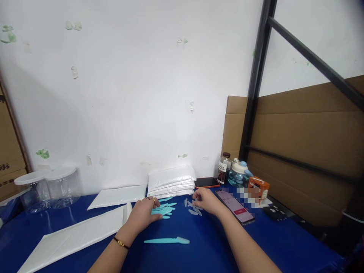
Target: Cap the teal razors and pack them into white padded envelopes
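Over a loose pile of turquoise eyebrow razors (165, 209), my left hand (143, 213) is open, its thumb and forefinger apart at the pile's left side. A single turquoise eyebrow razor (166, 240) lies crosswise on the blue table in front, with its blade end to the right. My right hand (207, 200) is at a small heap of translucent blade caps (195, 209). Its fingers are curled together in a pinch at the heap's upper right; what they hold, if anything, is hidden.
White padded mailers (170, 182) are stacked by the wall, with flat ones (82, 237) on the left. Two clear jars (63, 189) stand far left. On the right are a lit phone (236, 208), a dark phone (207, 182), a brown bottle (223, 168) and an orange box (258, 189).
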A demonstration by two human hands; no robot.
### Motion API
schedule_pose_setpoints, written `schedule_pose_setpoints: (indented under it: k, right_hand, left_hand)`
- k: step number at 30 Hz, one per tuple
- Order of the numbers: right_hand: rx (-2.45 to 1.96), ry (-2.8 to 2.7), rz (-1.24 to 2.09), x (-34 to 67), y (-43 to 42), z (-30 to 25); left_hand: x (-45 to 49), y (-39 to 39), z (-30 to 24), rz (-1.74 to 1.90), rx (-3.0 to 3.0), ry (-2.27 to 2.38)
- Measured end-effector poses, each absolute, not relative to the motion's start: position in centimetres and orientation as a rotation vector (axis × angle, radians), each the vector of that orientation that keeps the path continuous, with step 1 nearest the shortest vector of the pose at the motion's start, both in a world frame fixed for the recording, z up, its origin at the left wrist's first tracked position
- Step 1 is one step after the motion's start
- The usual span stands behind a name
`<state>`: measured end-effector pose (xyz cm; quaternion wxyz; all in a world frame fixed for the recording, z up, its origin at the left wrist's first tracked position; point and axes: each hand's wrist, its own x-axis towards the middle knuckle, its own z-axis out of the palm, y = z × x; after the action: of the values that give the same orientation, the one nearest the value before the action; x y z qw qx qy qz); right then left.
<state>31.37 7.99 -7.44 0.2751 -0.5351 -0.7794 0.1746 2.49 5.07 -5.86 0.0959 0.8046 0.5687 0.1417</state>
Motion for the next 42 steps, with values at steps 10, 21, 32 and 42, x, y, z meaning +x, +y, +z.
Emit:
schedule_pose_setpoints:
  k: [10, 21, 32, 42]
  right_hand:
    - [-1.187, -2.579, 0.994, 26.4, 3.7, -7.2]
    - [-1.238, -2.324, 0.843, 30.4, 5.6, -5.9]
    - [-1.469, -2.092, 0.528, 33.4, 7.2, -6.4]
    - [-1.48, -2.085, 0.295, 33.6, 8.0, -7.3]
  left_hand:
    - [4.8, 2.7, -6.5, 0.094, 2.282, 1.331]
    - [2.7, 3.5, -4.5, 0.294, 2.304, 1.426]
    - [1.5, 4.6, -6.5, 0.317, 2.225, 1.489]
    - [1.0, 7.0, -9.6, 0.47, 2.534, 1.678]
